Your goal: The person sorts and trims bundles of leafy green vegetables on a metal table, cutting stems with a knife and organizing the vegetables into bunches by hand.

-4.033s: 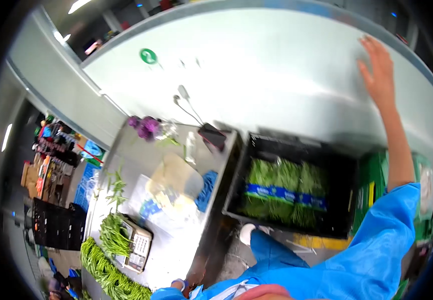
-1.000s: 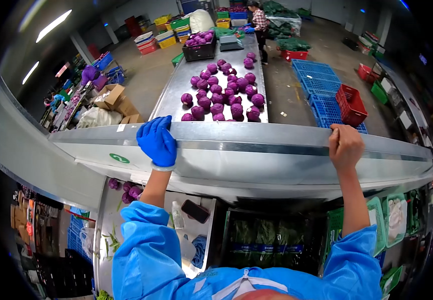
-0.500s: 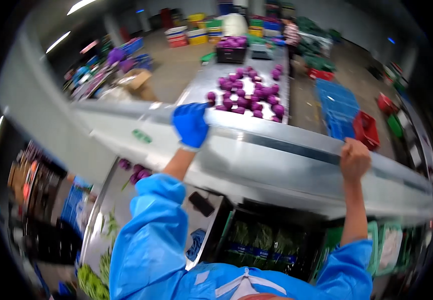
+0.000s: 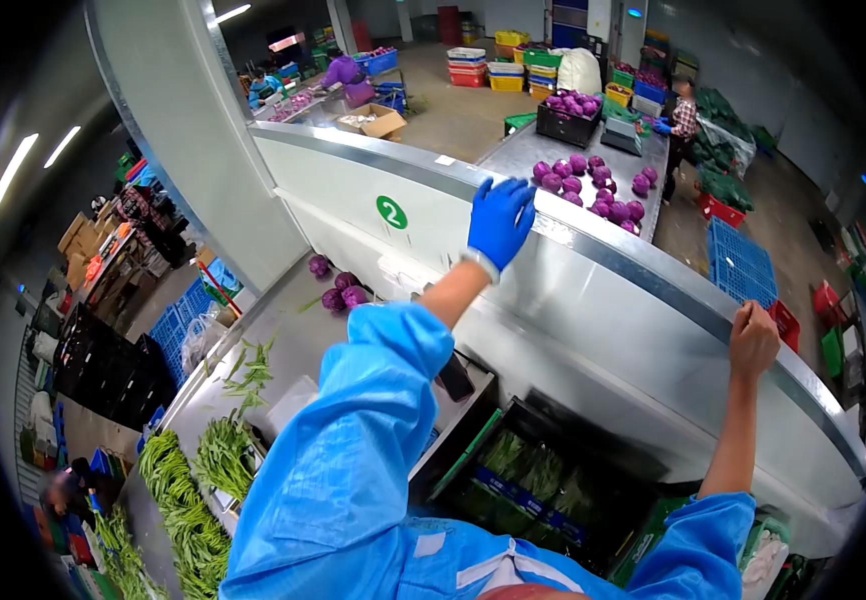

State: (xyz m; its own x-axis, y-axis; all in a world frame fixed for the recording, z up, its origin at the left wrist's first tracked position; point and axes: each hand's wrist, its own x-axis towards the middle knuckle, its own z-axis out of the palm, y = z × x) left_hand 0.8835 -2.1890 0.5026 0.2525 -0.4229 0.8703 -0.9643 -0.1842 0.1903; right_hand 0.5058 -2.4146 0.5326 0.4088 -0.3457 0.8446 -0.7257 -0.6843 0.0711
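My left hand (image 4: 500,225), in a blue glove, rests on the metal top edge of a white partition (image 4: 593,290), its fingers a little spread and holding nothing. My bare right hand (image 4: 754,340) is curled over the same edge farther right, its fingers bent round it. Below the partition a black crate (image 4: 643,500) holds bundled greens (image 4: 543,474) with blue bands. Left of the crate, a dark phone (image 4: 456,380) lies on the metal table, partly behind my left sleeve.
Purple cabbages (image 4: 345,290) and leafy greens (image 4: 183,500) lie on the metal table (image 4: 293,345). Beyond the partition, more cabbages (image 4: 608,195) sit on another table, near a person (image 4: 684,120) in a checked shirt. Another person (image 4: 68,490) is at the lower left.
The view has swung left, showing more of the near table and greens. Since the oldest frame, both hands have come onto the partition's top edge. They stay there in the last three frames.
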